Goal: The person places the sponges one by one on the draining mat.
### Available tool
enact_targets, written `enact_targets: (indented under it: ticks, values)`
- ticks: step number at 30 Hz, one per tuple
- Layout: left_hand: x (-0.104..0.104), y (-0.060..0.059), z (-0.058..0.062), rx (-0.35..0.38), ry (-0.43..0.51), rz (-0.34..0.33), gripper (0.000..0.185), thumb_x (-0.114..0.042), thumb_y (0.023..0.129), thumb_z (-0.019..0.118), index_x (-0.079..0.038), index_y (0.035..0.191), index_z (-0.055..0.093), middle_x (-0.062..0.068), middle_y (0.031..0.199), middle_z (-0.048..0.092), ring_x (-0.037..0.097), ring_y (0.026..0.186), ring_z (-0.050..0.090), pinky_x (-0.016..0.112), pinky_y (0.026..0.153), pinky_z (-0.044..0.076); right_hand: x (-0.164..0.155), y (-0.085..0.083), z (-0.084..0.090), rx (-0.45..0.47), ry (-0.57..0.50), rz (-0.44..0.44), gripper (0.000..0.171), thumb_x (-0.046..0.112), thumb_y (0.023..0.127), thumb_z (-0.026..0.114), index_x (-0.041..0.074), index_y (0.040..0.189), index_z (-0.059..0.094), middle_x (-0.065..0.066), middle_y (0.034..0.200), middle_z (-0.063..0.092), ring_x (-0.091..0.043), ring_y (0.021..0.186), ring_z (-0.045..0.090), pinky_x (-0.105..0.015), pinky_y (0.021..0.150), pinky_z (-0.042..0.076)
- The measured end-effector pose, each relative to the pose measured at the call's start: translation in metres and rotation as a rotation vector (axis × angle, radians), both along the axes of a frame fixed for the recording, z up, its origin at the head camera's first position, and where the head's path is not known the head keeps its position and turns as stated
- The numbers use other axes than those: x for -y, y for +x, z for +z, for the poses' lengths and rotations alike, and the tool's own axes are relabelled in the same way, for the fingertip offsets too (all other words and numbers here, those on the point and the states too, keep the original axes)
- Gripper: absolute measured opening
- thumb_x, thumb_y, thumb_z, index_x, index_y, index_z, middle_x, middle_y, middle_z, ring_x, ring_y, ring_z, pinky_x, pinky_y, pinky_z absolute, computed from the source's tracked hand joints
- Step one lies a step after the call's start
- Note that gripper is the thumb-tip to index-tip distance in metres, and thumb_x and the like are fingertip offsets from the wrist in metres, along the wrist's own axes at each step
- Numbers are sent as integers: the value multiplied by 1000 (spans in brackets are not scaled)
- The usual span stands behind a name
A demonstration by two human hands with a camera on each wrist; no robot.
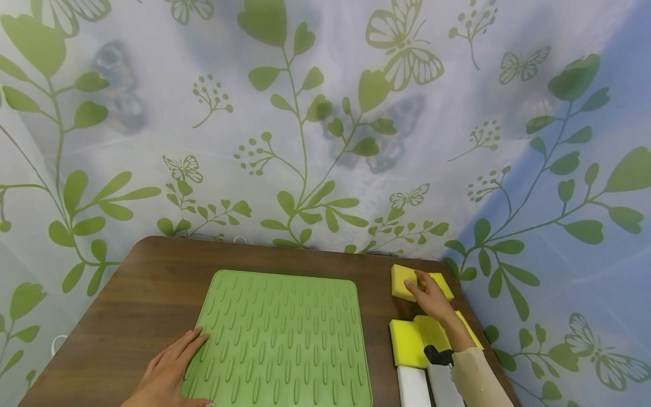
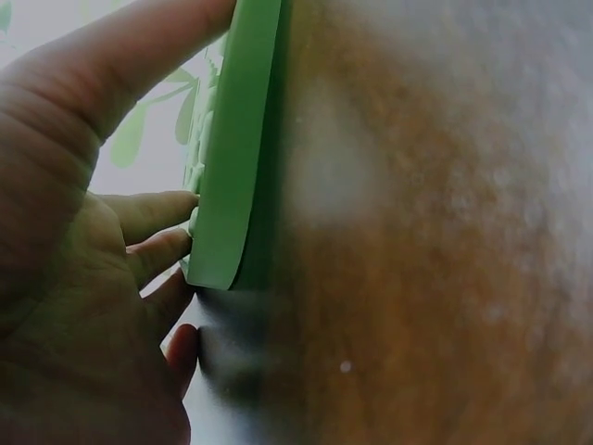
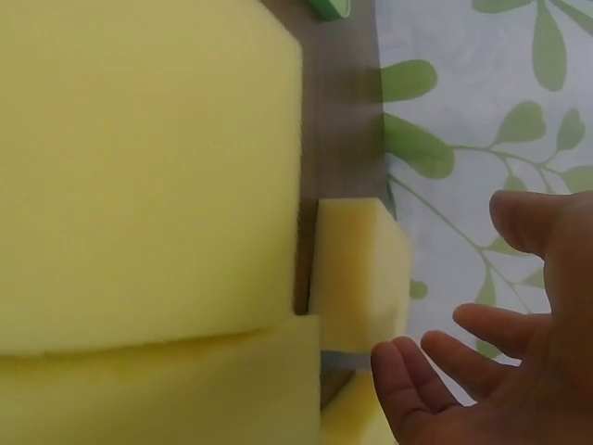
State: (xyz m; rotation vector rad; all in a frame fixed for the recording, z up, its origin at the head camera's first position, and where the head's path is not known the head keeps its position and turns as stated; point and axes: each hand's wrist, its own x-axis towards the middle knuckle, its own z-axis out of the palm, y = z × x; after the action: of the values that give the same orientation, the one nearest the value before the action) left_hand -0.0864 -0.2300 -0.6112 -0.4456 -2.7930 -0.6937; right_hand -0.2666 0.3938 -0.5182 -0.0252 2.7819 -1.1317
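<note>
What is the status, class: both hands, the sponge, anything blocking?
Left hand flat on green mat edge, grip open. Right hand open, fingertips over far yellow sponge, not closed on it. Nothing blocking; more sponges nearer.

wall: leaf-and-butterfly curtain [image 1: 325, 130] | furniture: brown wooden table [image 1: 152, 282]

Both hands bare, no rings or gloves seen. Right arm has a beige long sleeve [image 1: 478, 376] with a black strap [image 1: 438, 355] at the wrist. Left hand [image 1: 170, 370] shows no sleeve.
</note>
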Motion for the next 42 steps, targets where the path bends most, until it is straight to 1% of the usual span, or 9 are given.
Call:
enact_targets:
  ticks: [4, 7, 10, 14, 16, 24, 33, 38, 42]
  values:
    - [1, 0, -4, -9, -5, 9, 130, -80, 52, 94, -21, 159, 49, 2, 165, 45, 39, 134, 54, 67, 89, 49, -3, -7, -1, -30, 21, -2, 81, 47, 113, 52, -5, 168, 23, -36, 171, 27, -57, 146, 49, -63, 109, 54]
    - [2, 1, -4, 4, -3, 14, 129, -79, 53, 94, -23, 160, 48, -2, 167, 43, 39, 134, 54, 66, 88, 49, -6, -12, -2, -3, 17, -7, 85, 50, 112, 54, -4, 169, 20, -36, 172, 24, -58, 149, 44, -66, 114, 50]
    - [3, 2, -2, 11, 2, 8, 129, -77, 54, 95, -21, 160, 47, 2, 166, 44, 42, 134, 56, 69, 89, 50, -8, -15, -5, 34, -2, -22, 89, 52, 111, 57, -2, 170, 18, -34, 174, 21, -58, 153, 38, -68, 119, 44]
    - [2, 3, 1, 22, 0, 12, 130, -77, 54, 95, -21, 161, 47, 5, 164, 45, 40, 134, 54, 70, 91, 50, -9, -20, -8, 52, 0, -22, 95, 52, 108, 62, -4, 170, 15, -35, 175, 18, -58, 157, 31, -70, 124, 37]
    - [2, 4, 1, 24, -1, 17, 129, -78, 55, 94, -22, 161, 46, 3, 165, 45, 38, 134, 52, 69, 91, 49, -9, -22, -9, 61, 14, -23, 100, 52, 106, 65, -4, 170, 13, -35, 175, 16, -58, 159, 28, -70, 126, 34]
    - [1, 5, -5, 19, 3, 31, 127, -78, 56, 94, -28, 163, 45, -10, 169, 39, 34, 134, 50, 64, 91, 49, -9, -30, -16, 94, 57, -21, 117, 53, 98, 77, -4, 171, 5, -37, 175, 12, -60, 157, 28, -71, 121, 41]
    - [2, 4, -8, 7, -5, 14, 127, -77, 58, 94, -28, 164, 42, -10, 170, 37, 39, 131, 57, 66, 88, 51, -8, -34, -17, 101, 115, 20, 122, 47, 94, 83, -8, 170, 4, -40, 174, 7, -62, 158, 20, -75, 123, 33]
    - [0, 6, -9, 0, 0, 8, 126, -74, 58, 95, -27, 163, 43, -7, 169, 39, 41, 131, 57, 68, 87, 52, -6, -35, -18, 108, 122, 36, 125, 47, 92, 85, -8, 170, 4, -41, 173, 8, -62, 156, 24, -74, 123, 34]
    - [0, 6, -6, 3, -5, -2, 125, -72, 60, 95, -26, 164, 43, -7, 170, 39, 41, 132, 54, 69, 87, 52, -5, -38, -20, 111, 122, 40, 127, 45, 91, 86, -9, 169, 2, -43, 171, 10, -61, 151, 33, -72, 120, 39]
